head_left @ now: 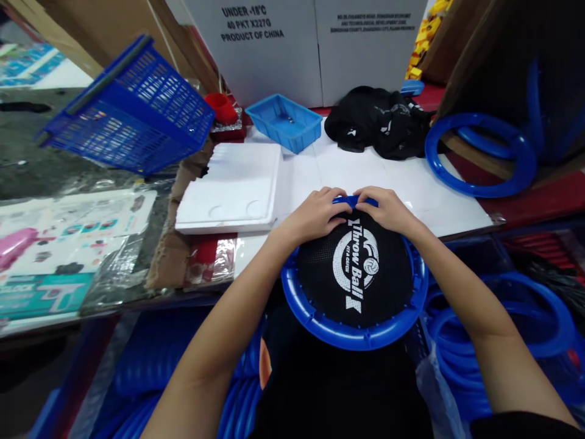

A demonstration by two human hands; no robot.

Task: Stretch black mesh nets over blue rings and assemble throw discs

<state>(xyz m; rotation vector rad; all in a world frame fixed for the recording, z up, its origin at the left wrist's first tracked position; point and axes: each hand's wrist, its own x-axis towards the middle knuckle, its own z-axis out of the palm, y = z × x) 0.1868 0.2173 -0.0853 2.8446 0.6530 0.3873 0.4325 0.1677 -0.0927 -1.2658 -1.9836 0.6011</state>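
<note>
Head view: I've got the Throw Ball disc (359, 274) right of center, lower half; left hand (322, 213) and right hand (384, 210) both pinching its top rim. Beyond: foam slab (233, 189) left of center, blue tray (299, 141) upper center, loose blue ring (489, 189) upper right.

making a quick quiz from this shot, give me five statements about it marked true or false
1. The left hand and right hand both touch the blue ring around the black mesh. True.
2. That mesh is unprinted. False: it bears white "Throw Ball" lettering.
3. Black fabric lies between the light blue tray and a loose blue ring. True.
4. The tray is filled to the brim. False: only a few small pieces show in it.
5. A red basket is at left. False: a blue perforated basket is there.
</note>
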